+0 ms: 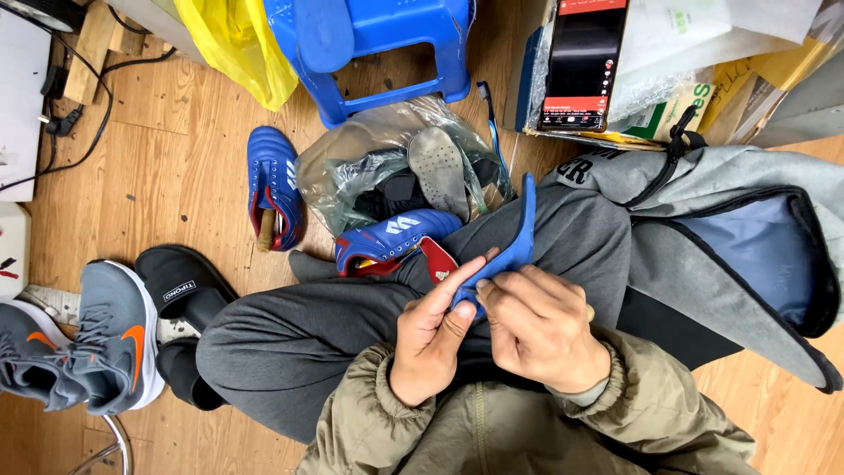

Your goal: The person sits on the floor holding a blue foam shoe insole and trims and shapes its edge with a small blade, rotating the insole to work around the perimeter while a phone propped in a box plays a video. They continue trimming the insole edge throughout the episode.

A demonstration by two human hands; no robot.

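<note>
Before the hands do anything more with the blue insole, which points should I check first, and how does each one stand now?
1. Both hands on the blue insole: ok; left hand and right hand pinch its lower end.
2. Insole is out of any shoe: ok.
3. Blue shoe within reach: ok, on the lap beside the left hand.
4. Second blue shoe in view: ok, on the floor.
5. Inside of the lap shoe clear: cannot tell.

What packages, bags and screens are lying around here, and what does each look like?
Phone with lit dark screen and red bands: top right, propped upright.
Clear crumpled plastic bag: centre floor, holding shoes and a grey insole.
Yellow plastic bag: top, beside the blue plastic stool.
</note>
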